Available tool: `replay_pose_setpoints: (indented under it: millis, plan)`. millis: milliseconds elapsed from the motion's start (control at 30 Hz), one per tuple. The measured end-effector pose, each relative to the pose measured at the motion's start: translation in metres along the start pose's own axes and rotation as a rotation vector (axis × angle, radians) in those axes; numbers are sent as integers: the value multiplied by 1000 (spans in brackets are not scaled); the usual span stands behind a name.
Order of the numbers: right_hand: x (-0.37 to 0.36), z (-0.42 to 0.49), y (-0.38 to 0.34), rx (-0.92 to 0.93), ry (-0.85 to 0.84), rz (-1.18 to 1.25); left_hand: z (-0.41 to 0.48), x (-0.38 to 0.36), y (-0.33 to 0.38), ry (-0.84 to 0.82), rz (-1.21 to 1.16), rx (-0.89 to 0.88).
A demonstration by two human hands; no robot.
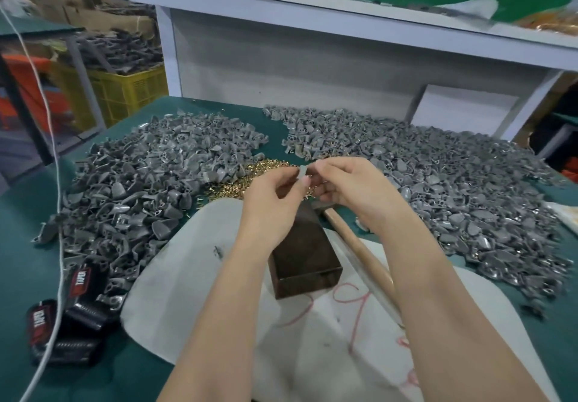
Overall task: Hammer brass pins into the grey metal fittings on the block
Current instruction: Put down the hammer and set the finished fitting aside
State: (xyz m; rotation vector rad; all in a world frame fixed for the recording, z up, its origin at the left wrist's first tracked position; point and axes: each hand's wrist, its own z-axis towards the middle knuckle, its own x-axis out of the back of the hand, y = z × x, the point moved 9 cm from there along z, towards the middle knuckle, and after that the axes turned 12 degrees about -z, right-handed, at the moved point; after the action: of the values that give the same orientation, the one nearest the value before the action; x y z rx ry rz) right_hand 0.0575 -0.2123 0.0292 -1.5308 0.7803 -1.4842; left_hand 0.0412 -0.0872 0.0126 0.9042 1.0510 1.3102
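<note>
Both hands are raised together above the dark metal block (305,261). My left hand (275,195) pinches a small grey fitting (302,172) between thumb and fingers. My right hand (347,182) has its fingertips curled at the same fitting; what it pinches is too small to tell. A pile of brass pins (247,179) lies just behind the hands. The hammer (359,245) with a wooden handle lies on the table to the right of the block, partly under my right forearm.
Large heaps of grey fittings lie at the left (140,189) and right (453,189) on the green table (25,276). A white sheet (203,276) lies under the block. Black labelled packs (62,317) and a white cord (58,182) sit at the left edge.
</note>
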Motion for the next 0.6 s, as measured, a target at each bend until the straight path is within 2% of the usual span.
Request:
replay_pose_setpoints:
  millis: [100,233,300,400,500,600]
  plan:
    - [8,5,4,1,98,-45,-1,6,-3,88,-177,65]
    - [-1,24,13,-19,207,-402,-3,32,-20,329,-551,228]
    - [-21,40,13,-13,156,-632,-5,41,-23,410,-711,246]
    - [-52,65,22,-88,51,-906,-8,48,-23,475,-797,227]
    - [-74,85,31,-159,-55,-1083,-8,49,-26,490,-797,230]
    - [-84,99,33,-182,-140,-1149,-8,46,-27,493,-790,242]
